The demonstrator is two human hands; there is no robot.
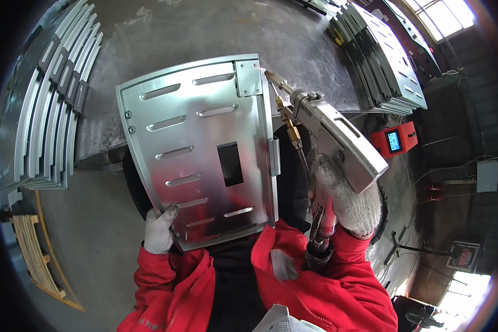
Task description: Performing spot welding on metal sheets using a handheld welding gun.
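Observation:
A silvery sheet-metal panel point(205, 124) with rows of louvre slots and a rectangular cutout lies tilted before me, its far part over the table edge and its near end by my lap. My left hand point(160, 229), in a white knit glove, grips its near left corner, thumb on top. In my gloved right hand point(346, 196) is a handheld welding gun point(340, 138), fingers wrapped round its red handle. The gun's nozzle tip reaches the panel's far right corner, beside a small riveted plate point(249, 78). Whether the tip touches the metal I cannot tell.
Beneath the panel's far end is a dark metal table point(205, 33). Stacked panels stand on the left point(55, 105) and far right point(382, 61). A red box with a screen point(394, 140) sits at the right. A wooden pallet point(36, 254) lies on the floor at left.

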